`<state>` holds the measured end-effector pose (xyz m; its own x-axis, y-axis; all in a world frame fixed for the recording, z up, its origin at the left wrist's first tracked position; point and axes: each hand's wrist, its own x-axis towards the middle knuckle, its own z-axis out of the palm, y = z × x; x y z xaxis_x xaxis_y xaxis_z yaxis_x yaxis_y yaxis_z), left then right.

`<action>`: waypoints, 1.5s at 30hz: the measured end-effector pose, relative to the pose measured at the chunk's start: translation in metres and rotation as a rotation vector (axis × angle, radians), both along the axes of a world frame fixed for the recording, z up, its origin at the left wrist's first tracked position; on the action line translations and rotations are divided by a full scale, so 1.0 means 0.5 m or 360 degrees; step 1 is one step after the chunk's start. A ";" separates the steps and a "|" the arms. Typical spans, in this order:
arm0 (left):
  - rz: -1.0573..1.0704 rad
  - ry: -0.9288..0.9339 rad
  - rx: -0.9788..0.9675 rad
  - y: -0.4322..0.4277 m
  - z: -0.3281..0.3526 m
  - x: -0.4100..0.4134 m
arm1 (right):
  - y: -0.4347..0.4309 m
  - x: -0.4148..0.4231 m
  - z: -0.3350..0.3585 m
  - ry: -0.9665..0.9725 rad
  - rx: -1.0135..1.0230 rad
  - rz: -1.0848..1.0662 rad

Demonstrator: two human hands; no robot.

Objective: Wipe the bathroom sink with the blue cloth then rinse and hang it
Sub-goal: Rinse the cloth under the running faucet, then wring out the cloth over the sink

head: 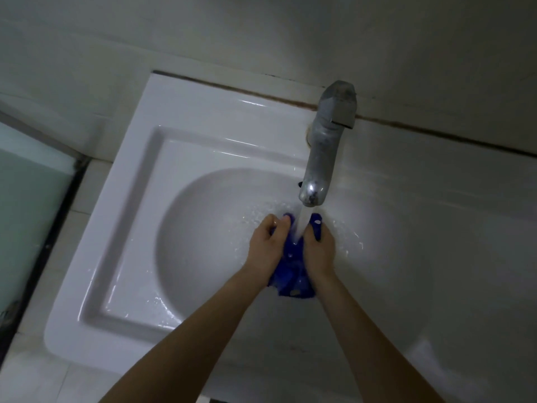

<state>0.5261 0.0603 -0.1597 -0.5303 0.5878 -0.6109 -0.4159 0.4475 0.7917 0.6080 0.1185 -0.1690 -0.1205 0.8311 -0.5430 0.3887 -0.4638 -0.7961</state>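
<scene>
Fingers (pixel 277 223) of the left hand (pixel 268 245) are curled shut on one side of the blue cloth (pixel 292 271); those of the right hand (pixel 318 248) are closed on the other side, with a fold of fabric showing above the knuckles. Both hands sit close together over the bowl of the sink (pixel 203 242), and the cloth hangs bunched between them, its lower edge trailing toward the wrists.

Beyond the hands, a stream of water (pixel 302 221) falls from the tap (pixel 316 170) straight onto the cloth between the two grips. Droplets are scattered over the bowl to either side. The sink rim (pixel 139 158) looks wet and glossy.

Assessment: the rinse step is in hand; wiping appears finished. The next move calls for squeezing or wringing the cloth over the bowl, shutting off the tap, then carrying it to a hanging place. No hook or rail is visible here.
</scene>
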 end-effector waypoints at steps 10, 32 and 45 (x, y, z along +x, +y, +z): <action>-0.0042 0.0208 -0.0001 0.006 0.017 0.036 | 0.002 -0.028 0.013 -0.0036 0.0112 0.0014; 0.0319 -0.0615 -0.0031 -0.024 0.088 -0.047 | 0.053 0.065 0.191 -0.0140 0.0467 0.0609; 0.0391 -0.0750 -0.0072 -0.054 0.150 -0.056 | 0.140 -0.027 0.326 -0.0352 0.1632 0.1154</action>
